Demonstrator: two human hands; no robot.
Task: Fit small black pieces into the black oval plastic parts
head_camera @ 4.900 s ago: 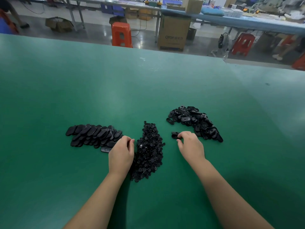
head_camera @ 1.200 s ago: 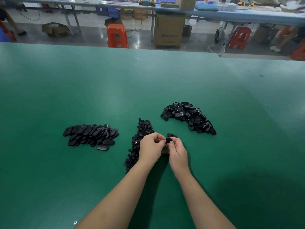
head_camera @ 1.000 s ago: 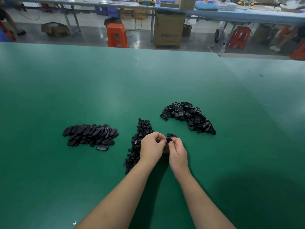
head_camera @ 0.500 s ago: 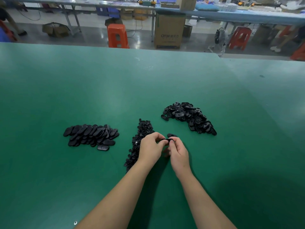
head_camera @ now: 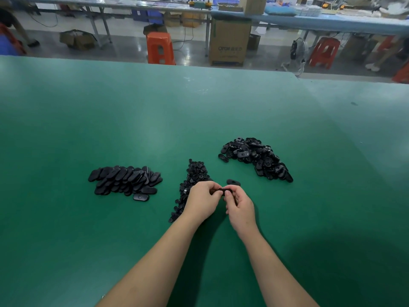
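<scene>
Left hand (head_camera: 202, 201) and right hand (head_camera: 240, 206) both pinch one oval part (head_camera: 219, 191) above worktop (head_camera: 155, 120), beside small-piece heap (head_camera: 194, 173).

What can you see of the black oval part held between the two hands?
The oval part is black, looks like plastic, and is mostly hidden. Only a dark curved strip shows, lying roughly level above the green table. The left hand pinches one end and the right hand the other. Its inside cannot be seen.

Dim, even overhead light; soft forearm shadows, wide-angle edge bending.
</scene>
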